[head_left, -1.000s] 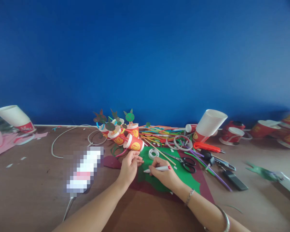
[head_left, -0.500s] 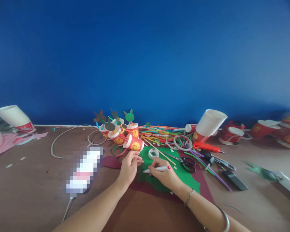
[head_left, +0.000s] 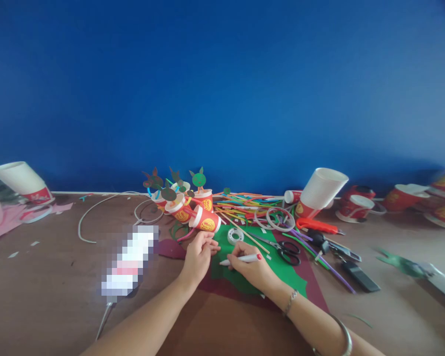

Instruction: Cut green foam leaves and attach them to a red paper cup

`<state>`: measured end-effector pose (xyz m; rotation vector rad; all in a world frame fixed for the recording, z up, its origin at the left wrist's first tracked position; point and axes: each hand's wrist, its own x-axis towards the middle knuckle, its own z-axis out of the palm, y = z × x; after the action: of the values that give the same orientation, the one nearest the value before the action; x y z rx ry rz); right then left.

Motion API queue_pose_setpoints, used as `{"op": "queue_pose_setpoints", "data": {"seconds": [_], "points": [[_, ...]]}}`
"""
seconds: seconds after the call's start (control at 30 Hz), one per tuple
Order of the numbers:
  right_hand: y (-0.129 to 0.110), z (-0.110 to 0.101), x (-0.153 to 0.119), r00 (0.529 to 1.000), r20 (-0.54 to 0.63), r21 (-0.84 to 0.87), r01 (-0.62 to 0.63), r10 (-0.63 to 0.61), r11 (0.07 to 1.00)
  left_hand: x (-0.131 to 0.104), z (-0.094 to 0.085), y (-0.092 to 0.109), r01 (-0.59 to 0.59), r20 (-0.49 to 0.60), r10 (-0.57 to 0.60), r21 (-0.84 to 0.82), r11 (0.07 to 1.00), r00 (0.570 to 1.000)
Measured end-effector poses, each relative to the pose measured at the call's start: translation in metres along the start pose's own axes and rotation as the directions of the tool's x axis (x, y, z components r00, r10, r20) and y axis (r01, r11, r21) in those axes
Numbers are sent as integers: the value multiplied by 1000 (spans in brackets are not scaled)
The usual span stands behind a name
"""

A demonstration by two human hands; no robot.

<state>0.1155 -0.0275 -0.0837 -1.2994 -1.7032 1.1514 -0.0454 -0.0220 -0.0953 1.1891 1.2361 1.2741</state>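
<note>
My right hand [head_left: 250,267] is closed around a white marker [head_left: 247,258] with a red end. The marker's tip points left, low over a green paper sheet [head_left: 250,284]. My left hand [head_left: 200,251] rests at the sheet's left side, fingers loosely bent and apart, with nothing visible in it. Just beyond it a red paper cup [head_left: 206,220] lies tipped over. A white tape roll [head_left: 236,236] sits on the green sheet in front of my right hand. Black-handled scissors [head_left: 287,249] lie open to the right. Dark red paper [head_left: 314,287] shows beneath the green sheet.
Behind are cups with green animal-head cutouts [head_left: 198,179] and many coloured pipe cleaners [head_left: 244,202]. A stack of white cups [head_left: 320,190], an orange cutter [head_left: 318,226], keys [head_left: 320,242] and pliers [head_left: 403,262] are to the right. A blurred-out phone on a cable [head_left: 128,264] lies left.
</note>
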Motion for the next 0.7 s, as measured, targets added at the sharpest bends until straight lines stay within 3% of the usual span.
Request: {"op": "queue_pose_setpoints", "data": {"seconds": [0.53, 0.7], "points": [[-2, 0, 0, 1000, 5, 19, -8, 8, 1000, 0, 0, -1, 5, -9, -5, -26, 1000, 1000], [1, -4, 2, 1000, -16, 158, -12, 15, 987, 0, 0, 0, -4, -6, 4, -8, 1000, 1000]]}}
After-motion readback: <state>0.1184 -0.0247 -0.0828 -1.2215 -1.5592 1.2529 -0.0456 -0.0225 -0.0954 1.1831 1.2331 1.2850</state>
